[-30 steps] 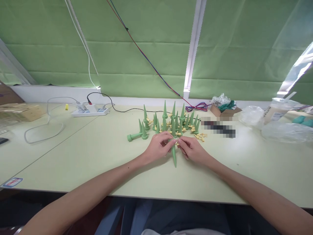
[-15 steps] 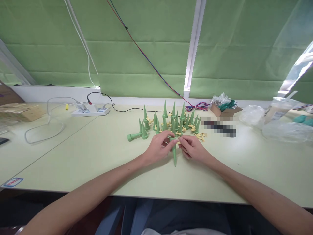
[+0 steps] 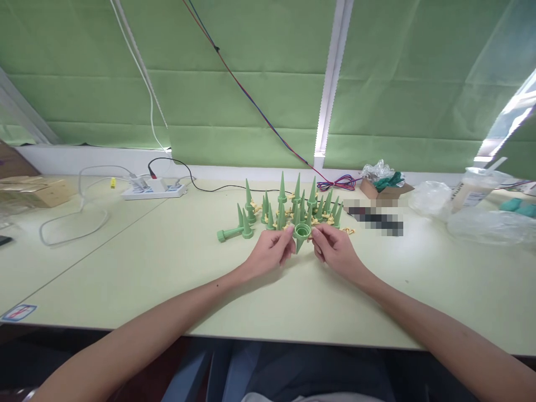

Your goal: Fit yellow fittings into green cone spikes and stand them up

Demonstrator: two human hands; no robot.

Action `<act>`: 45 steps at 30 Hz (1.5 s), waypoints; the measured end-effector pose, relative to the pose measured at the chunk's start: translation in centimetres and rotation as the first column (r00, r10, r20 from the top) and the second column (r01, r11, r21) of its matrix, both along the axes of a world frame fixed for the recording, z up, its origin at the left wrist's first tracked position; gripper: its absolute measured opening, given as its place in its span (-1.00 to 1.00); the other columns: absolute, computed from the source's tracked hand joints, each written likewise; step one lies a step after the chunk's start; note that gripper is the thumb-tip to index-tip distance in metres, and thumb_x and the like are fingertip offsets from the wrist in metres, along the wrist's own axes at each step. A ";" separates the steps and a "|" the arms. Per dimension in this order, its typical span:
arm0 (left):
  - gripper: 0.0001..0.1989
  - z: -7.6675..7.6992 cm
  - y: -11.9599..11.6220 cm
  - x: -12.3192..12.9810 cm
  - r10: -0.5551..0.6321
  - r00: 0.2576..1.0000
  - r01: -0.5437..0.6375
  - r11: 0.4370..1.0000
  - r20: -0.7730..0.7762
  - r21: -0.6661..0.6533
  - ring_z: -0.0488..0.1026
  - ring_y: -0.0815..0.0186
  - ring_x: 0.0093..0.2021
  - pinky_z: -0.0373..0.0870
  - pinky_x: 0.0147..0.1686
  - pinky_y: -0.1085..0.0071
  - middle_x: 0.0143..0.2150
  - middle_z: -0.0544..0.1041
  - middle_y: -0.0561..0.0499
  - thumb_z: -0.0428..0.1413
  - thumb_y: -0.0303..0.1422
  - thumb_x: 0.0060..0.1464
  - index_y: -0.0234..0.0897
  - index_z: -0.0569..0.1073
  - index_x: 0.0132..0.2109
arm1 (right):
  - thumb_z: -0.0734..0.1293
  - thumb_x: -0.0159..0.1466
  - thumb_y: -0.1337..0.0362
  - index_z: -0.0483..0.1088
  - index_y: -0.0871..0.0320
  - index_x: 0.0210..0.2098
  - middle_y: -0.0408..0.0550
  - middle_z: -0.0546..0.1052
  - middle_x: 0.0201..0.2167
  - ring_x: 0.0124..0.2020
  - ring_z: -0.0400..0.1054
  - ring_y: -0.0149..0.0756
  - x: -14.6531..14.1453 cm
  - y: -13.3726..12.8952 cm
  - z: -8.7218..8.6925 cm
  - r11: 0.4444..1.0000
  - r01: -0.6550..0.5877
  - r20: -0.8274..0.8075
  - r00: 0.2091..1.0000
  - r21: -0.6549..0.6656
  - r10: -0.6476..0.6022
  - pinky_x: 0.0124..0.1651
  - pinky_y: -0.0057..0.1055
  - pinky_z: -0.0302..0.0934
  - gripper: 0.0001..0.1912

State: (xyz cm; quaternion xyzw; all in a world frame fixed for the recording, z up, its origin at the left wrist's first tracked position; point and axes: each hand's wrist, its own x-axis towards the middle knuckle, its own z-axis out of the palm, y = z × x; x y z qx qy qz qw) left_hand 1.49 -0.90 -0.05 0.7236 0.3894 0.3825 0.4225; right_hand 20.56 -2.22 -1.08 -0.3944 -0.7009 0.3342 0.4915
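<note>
A green cone (image 3: 302, 234) is held between my two hands, its hollow round end tilted up toward me and its tip pointing down. My left hand (image 3: 274, 247) pinches the cone's left side. On the other side my right hand (image 3: 335, 245) is closed at the rim, with a bit of yellow showing by its fingertips; the exact grip is partly hidden. Just behind stand several upright green cones (image 3: 282, 188) with small yellow pieces among them. More yellow pieces (image 3: 348, 230) lie right of the group, partly behind my right hand.
A green piece with a knobbed end (image 3: 228, 234) lies left of the cones. Farther left are a white power strip (image 3: 154, 191) and cables. To the right are a small cardboard box (image 3: 387, 192), plastic bags (image 3: 431, 198) and a cup (image 3: 475, 190).
The held cone has tipped so its open end now faces me, where its long side showed before. My left fingers have shifted from over the rim to its left side.
</note>
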 end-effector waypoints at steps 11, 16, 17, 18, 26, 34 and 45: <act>-0.31 -0.1 0.0 0.1 -0.141 0.983 0.167 0.956 0.121 -0.240 0.31 0.44 -0.72 0.14 -0.73 0.50 -0.62 0.40 -0.01 -0.14 0.16 0.21 -0.38 0.43 -0.49 | 0.14 0.42 0.06 0.22 0.11 -0.44 -0.24 0.24 -0.66 -0.62 0.10 -0.42 0.2 -0.1 -0.1 0.999 -0.019 0.110 0.994 0.049 0.013 -0.47 -0.43 0.04 -0.63; -0.38 -0.3 0.0 0.1 -0.175 0.973 0.207 0.950 0.148 -0.234 0.33 0.44 -0.71 0.13 -0.73 0.50 -0.59 0.40 0.01 -0.08 0.11 0.22 -0.37 0.40 -0.48 | 0.13 0.43 0.08 0.20 0.11 -0.46 -0.24 0.25 -0.67 -0.62 0.10 -0.42 0.2 0.0 -0.4 0.997 -0.013 0.143 0.990 0.071 0.003 -0.45 -0.42 0.04 -0.63; -0.39 -0.4 0.0 0.1 -0.184 0.971 0.216 0.948 0.150 -0.234 0.33 0.44 -0.70 0.12 -0.73 0.50 -0.60 0.39 0.02 -0.06 0.09 0.22 -0.37 0.40 -0.48 | 0.13 0.43 0.08 0.19 0.11 -0.46 -0.24 0.25 -0.67 -0.62 0.10 -0.42 0.2 0.0 -0.4 0.997 -0.015 0.148 0.989 0.076 0.003 -0.45 -0.42 0.04 -0.63; -0.40 -0.4 0.1 0.1 -0.191 0.970 0.222 0.946 0.149 -0.235 0.33 0.44 -0.70 0.12 -0.72 0.50 -0.61 0.39 0.03 -0.06 0.09 0.22 -0.37 0.39 -0.48 | 0.13 0.43 0.09 0.19 0.10 -0.47 -0.24 0.25 -0.67 -0.62 0.10 -0.42 0.2 0.0 -0.4 0.997 -0.017 0.151 0.989 0.080 0.005 -0.45 -0.42 0.04 -0.63; -0.51 -0.6 0.3 -0.3 -0.152 0.986 0.162 0.967 0.067 -0.196 0.24 0.46 -0.73 0.12 -0.68 0.53 -0.70 0.33 0.11 0.03 0.04 0.19 -0.33 0.39 -0.41 | 0.13 0.43 0.14 0.12 0.10 -0.51 -0.25 0.21 -0.68 -0.62 0.06 -0.43 0.3 0.2 -0.7 0.993 -0.019 0.169 0.986 0.120 -0.002 -0.46 -0.43 -0.02 -0.62; -0.61 -0.3 -0.1 -0.3 -0.115 0.993 0.116 0.987 0.011 -0.112 0.19 0.47 -0.70 0.14 -0.63 0.53 -0.72 0.30 0.16 0.08 -0.04 0.19 -0.28 0.32 -0.38 | 0.12 0.42 0.19 0.10 0.11 -0.52 -0.26 0.18 -0.68 -0.61 0.04 -0.43 0.3 0.4 -0.8 0.992 -0.009 0.231 0.973 0.125 -0.020 -0.44 -0.43 -0.03 -0.63; -0.70 -0.9 0.2 -0.3 0.011 0.989 0.035 0.950 -0.146 0.310 0.23 0.48 -0.53 0.20 -0.55 0.51 -0.44 0.32 0.11 0.13 -0.17 0.17 -0.30 0.34 -0.38 | 0.11 0.41 0.18 0.10 0.13 -0.55 -0.24 0.16 -0.66 -0.60 0.02 -0.43 0.2 0.4 -0.7 0.994 -0.001 0.301 0.953 0.112 -0.033 -0.45 -0.42 -0.06 -0.60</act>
